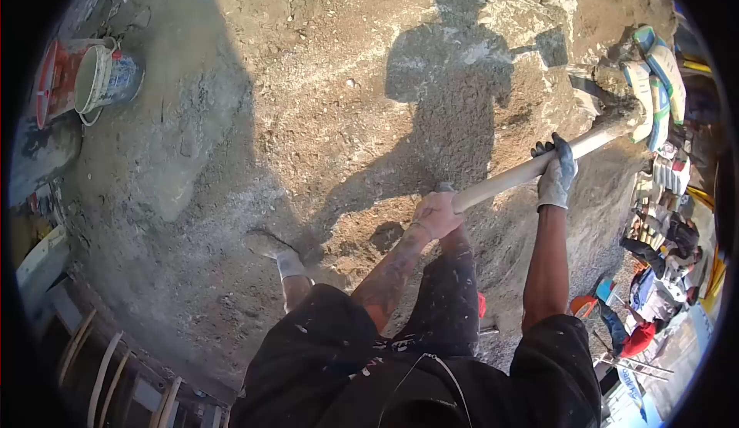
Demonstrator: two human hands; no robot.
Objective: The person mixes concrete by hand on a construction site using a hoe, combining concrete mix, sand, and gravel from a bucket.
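My left hand (439, 214), bare, is closed around the rear end of a shovel's pale wooden handle (504, 182), in front of my body. Farther along the same handle, my right hand (556, 172) grips it in a grey, dirty work glove. The shovel runs up and to the right. Its mortar-caked head (608, 93) lies beside cement bags (658, 81), and its exact outline is hard to make out. Beneath the tool spreads rough, sandy ground (323, 81), partly damp and grey, bearing my shadow.
A white bucket (108, 80) and a red bucket (55, 81) lie tipped at the upper left. Wooden slats (104, 378) stand at the lower left. On the right are people, one with a red garment (639, 339), among clutter. My foot (291, 265) is on the ground.
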